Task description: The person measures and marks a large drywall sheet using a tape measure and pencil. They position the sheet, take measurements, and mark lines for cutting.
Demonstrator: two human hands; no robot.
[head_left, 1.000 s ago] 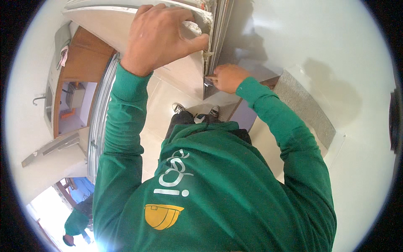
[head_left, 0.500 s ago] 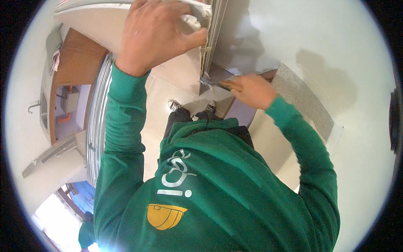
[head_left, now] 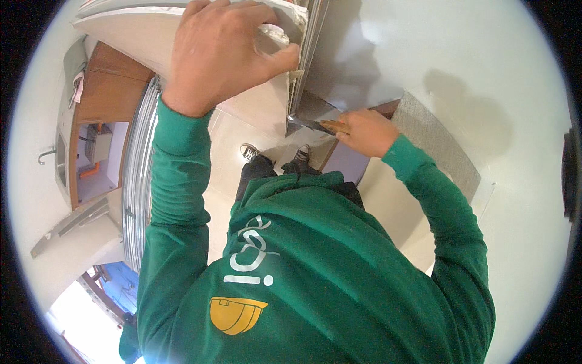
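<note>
My left hand (head_left: 227, 57) is closed over the top corner of a pale board (head_left: 257, 100) that looks like plasterboard, its cut edge rough and crumbly. Between thumb and fingers shows a torn white bit of the board's core (head_left: 276, 34). Lower on the same edge, my right hand (head_left: 371, 133) grips a wooden-handled tool with a narrow dark blade (head_left: 312, 124). The blade points left, and its tip meets the board's lower edge. Whether it is a knife, a saw or a scraper I cannot make out.
Long metal profiles (head_left: 138, 200) stand at the left, beside a brown cabinet (head_left: 115, 85) with a sink (head_left: 62, 159). A speckled grey slab (head_left: 433, 136) leans by the right wall. My shoes (head_left: 249, 151) are on pale tiles. Someone in green (head_left: 129, 343) is at the lower left.
My right hand and the tool have shifted slightly, with the handle turned a little and the blade tip still at the board's edge. My left hand keeps its hold.
</note>
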